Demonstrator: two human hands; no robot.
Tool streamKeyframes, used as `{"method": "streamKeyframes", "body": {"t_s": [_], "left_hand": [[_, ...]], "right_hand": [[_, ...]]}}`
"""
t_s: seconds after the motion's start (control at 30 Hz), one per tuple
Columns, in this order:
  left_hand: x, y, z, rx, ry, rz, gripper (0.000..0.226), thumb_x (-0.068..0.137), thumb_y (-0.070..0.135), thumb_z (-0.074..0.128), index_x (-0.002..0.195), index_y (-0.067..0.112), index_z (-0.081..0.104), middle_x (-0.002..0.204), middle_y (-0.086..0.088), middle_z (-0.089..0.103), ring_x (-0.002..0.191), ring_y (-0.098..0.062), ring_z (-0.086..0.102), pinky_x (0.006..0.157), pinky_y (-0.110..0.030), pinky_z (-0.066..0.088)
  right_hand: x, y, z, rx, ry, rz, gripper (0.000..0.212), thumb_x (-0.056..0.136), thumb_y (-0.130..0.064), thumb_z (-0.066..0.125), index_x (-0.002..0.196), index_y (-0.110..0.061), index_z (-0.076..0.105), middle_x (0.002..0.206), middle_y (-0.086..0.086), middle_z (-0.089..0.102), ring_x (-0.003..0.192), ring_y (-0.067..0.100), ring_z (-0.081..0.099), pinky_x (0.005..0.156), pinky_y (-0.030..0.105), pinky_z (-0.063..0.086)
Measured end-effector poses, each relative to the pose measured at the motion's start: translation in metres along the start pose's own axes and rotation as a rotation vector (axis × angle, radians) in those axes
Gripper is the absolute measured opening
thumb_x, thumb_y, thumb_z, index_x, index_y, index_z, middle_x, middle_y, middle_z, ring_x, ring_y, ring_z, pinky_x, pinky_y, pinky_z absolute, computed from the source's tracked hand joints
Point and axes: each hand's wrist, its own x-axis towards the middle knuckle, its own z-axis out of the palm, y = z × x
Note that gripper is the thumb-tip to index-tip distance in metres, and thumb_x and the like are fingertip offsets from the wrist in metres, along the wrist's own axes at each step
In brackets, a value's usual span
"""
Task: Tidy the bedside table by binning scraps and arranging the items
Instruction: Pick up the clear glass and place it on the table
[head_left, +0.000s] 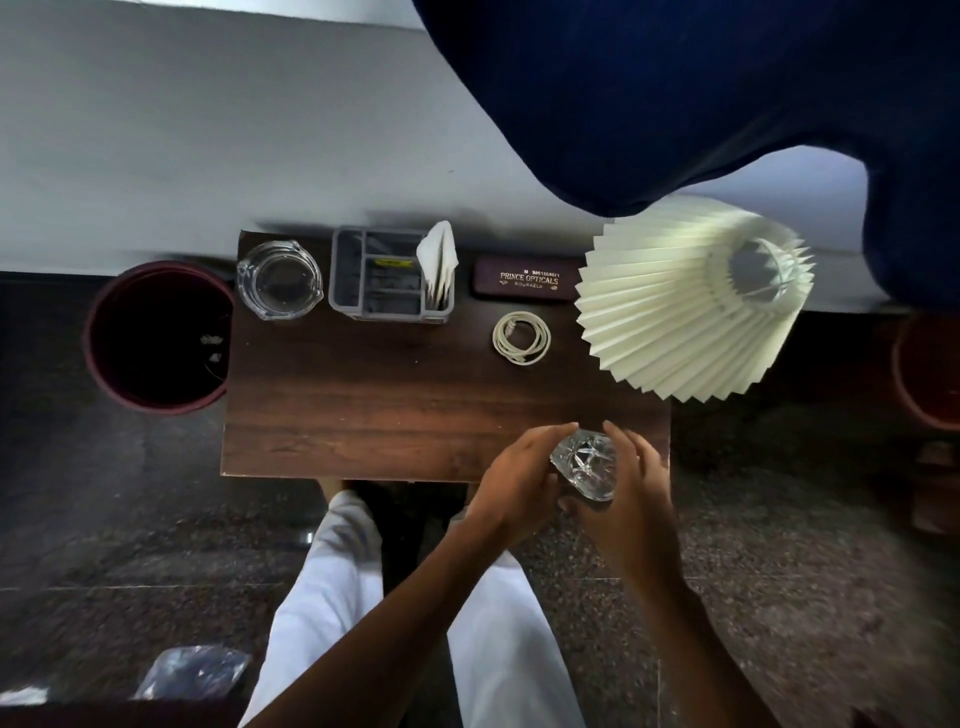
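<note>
Readable text: glasses case (524, 279) at the back of the surface (395, 395), dark maroon, gold print "PRINCE OPTICALS", a smaller line below that looks like "ROURKELA", and a number above too small to read with confidence.

Surface: dark wood grain, rectangular, back edge against a pale wall (208, 130). Back row, left to right: clear glass ashtray (279, 279); grey plastic organiser (389, 275) with white folded tissues (439, 262) standing in its right compartment and a small yellow label inside, unreadable; the case. Just in front of the case lies a coiled white cable (521, 338). Pleated cream lampshade (691, 306) stands over the right end.

Hands: left hand (519, 483) and right hand (631, 499) both closed around a cut-glass tumbler (584, 465) at the front right edge of the surface. Whether the tumbler touches the wood cannot be told.

Room: round maroon bin (156, 338) on the floor just left of the surface, a few pale scraps inside. Speckled dark stone floor (130, 519). Dark blue cloth (675, 93) hangs across the upper right.
</note>
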Motion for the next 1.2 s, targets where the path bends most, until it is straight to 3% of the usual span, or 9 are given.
{"method": "streamKeyframes", "body": {"t_s": [0.27, 0.37, 0.5, 0.6, 0.7, 0.77, 0.87, 1.0, 1.2], "left_hand": [[-0.002, -0.015, 0.002, -0.007, 0.089, 0.052, 0.08, 0.075, 0.003, 0.079, 0.146, 0.025, 0.05, 0.145, 0.002, 0.059, 0.134, -0.017, 0.055, 0.109, -0.041, 0.049], [-0.011, -0.021, -0.01, -0.018, 0.11, 0.139, 0.085, 0.072, 0.005, 0.085, 0.146, 0.025, 0.05, 0.145, 0.001, 0.06, 0.133, -0.014, 0.056, 0.108, -0.032, 0.049], [-0.029, -0.018, -0.043, -0.061, 0.18, 0.229, 0.081, 0.07, 0.015, 0.089, 0.143, 0.019, 0.055, 0.137, 0.0, 0.065, 0.125, -0.005, 0.059, 0.103, -0.016, 0.045], [-0.042, -0.014, -0.074, -0.122, 0.286, 0.264, 0.071, 0.075, 0.032, 0.087, 0.137, 0.012, 0.06, 0.133, 0.001, 0.068, 0.121, -0.009, 0.065, 0.101, -0.032, 0.053], [-0.055, -0.019, -0.106, -0.207, 0.347, 0.254, 0.068, 0.077, 0.019, 0.087, 0.139, 0.009, 0.058, 0.136, -0.001, 0.067, 0.123, -0.015, 0.066, 0.101, -0.043, 0.055], [-0.064, -0.024, -0.128, -0.248, 0.368, 0.215, 0.073, 0.074, 0.01, 0.089, 0.14, 0.008, 0.058, 0.137, -0.001, 0.066, 0.124, -0.015, 0.066, 0.103, -0.044, 0.054], [-0.074, -0.035, -0.163, -0.285, 0.35, 0.185, 0.077, 0.07, 0.008, 0.091, 0.14, 0.008, 0.058, 0.134, 0.0, 0.069, 0.123, -0.014, 0.066, 0.105, -0.039, 0.053], [-0.086, -0.05, -0.206, -0.272, 0.282, 0.182, 0.071, 0.076, 0.008, 0.086, 0.141, 0.006, 0.056, 0.137, 0.0, 0.066, 0.126, -0.012, 0.064, 0.107, -0.032, 0.05], [-0.087, -0.072, -0.269, -0.125, 0.302, 0.212, 0.073, 0.073, 0.017, 0.089, 0.139, 0.009, 0.059, 0.133, -0.006, 0.061, 0.125, -0.014, 0.062, 0.105, -0.034, 0.053]], "right_hand": [[0.005, -0.002, -0.001, 0.025, 0.006, -0.115, 0.078, 0.066, -0.027, 0.088, 0.136, -0.018, 0.054, 0.126, 0.006, 0.064, 0.111, 0.029, 0.059, 0.082, 0.031, 0.05], [0.0, -0.015, -0.006, 0.03, -0.011, -0.173, 0.081, 0.065, -0.031, 0.088, 0.137, -0.019, 0.053, 0.126, 0.004, 0.064, 0.111, 0.026, 0.058, 0.08, 0.025, 0.047], [-0.004, -0.043, -0.014, 0.095, -0.004, -0.235, 0.09, 0.061, -0.036, 0.09, 0.14, -0.019, 0.05, 0.127, 0.002, 0.065, 0.114, 0.024, 0.058, 0.086, 0.034, 0.055], [-0.005, -0.071, -0.019, 0.149, -0.006, -0.307, 0.093, 0.06, -0.043, 0.09, 0.14, -0.019, 0.05, 0.123, -0.005, 0.065, 0.112, 0.021, 0.058, 0.089, 0.037, 0.055], [-0.003, -0.096, -0.023, 0.331, -0.076, -0.32, 0.099, 0.056, -0.053, 0.089, 0.142, -0.027, 0.047, 0.122, -0.024, 0.054, 0.116, 0.015, 0.058, 0.093, 0.032, 0.054], [0.002, -0.11, -0.025, 0.475, -0.181, -0.333, 0.106, 0.052, -0.062, 0.087, 0.144, -0.035, 0.043, 0.132, -0.02, 0.056, 0.122, 0.006, 0.058, 0.097, 0.027, 0.053], [0.01, -0.132, -0.021, 0.5, -0.293, -0.388, 0.103, 0.052, -0.053, 0.089, 0.143, -0.039, 0.045, 0.135, -0.007, 0.057, 0.12, -0.005, 0.056, 0.099, 0.015, 0.049], [0.022, -0.167, -0.005, 0.5, -0.328, -0.449, 0.086, 0.065, -0.028, 0.09, 0.14, -0.037, 0.05, 0.137, -0.01, 0.059, 0.122, 0.006, 0.06, 0.101, 0.037, 0.054], [0.041, -0.23, 0.024, 0.476, -0.311, -0.557, 0.083, 0.062, -0.01, 0.091, 0.137, -0.017, 0.057, 0.132, -0.007, 0.066, 0.12, 0.0, 0.061, 0.103, 0.027, 0.052]]}}
